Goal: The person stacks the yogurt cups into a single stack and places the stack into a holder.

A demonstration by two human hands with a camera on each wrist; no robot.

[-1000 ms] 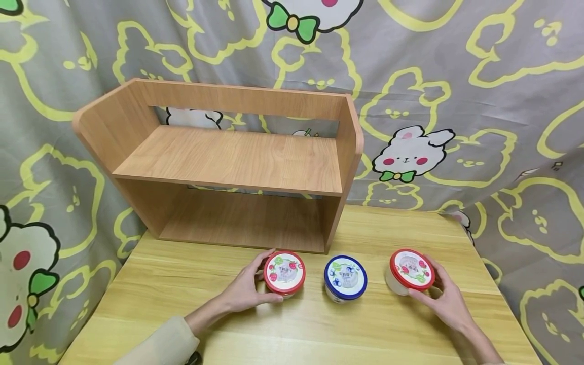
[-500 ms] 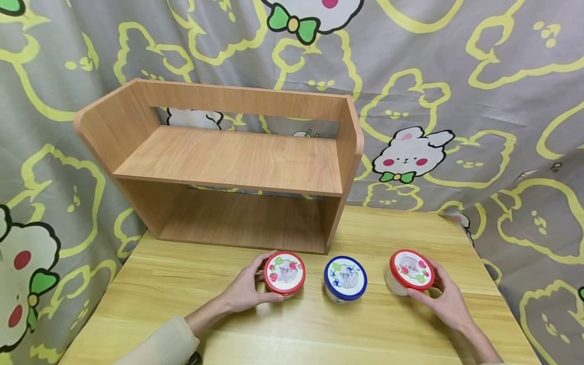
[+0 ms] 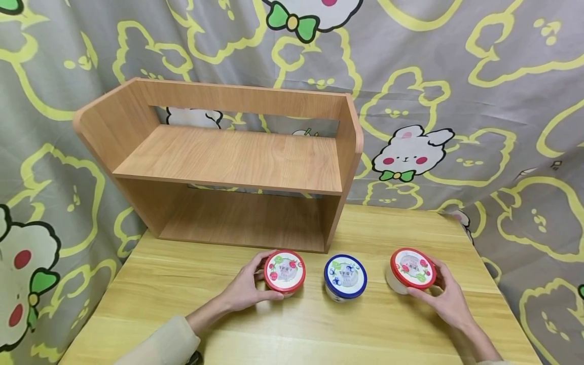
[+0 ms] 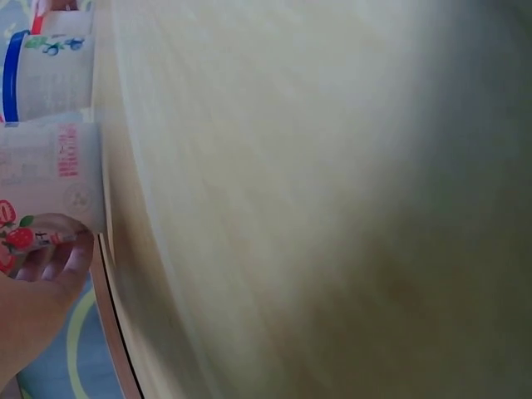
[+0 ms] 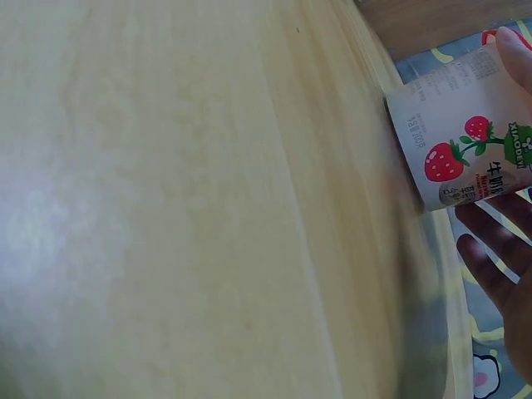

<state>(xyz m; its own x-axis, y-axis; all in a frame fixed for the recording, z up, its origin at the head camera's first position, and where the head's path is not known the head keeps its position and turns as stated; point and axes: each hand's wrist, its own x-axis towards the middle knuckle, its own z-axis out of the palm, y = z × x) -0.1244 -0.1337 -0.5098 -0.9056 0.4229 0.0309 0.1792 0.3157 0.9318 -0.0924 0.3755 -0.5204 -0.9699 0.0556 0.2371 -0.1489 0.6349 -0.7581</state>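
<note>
Currently, the left hand [image 3: 243, 291] grips the first red-lidded cup [image 3: 285, 274] at lower centre of frame; the right hand [image 3: 449, 300] grips the second red-lidded cup [image 3: 412, 269] at lower right. A blue-lidded cup [image 3: 345, 278] stands between.

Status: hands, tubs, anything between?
Left hand grips round white red-lidded tub. Right hand grips second red-lidded tub. Round white blue-lidded tub between them, untouched.

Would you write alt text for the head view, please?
A person's left hand holds a red-lidded tub and the right hand a second red-lidded tub, with a blue-lidded tub between them on a wooden table. Behind, a two-tier wooden shelf stands before a patterned grey curtain.
</note>
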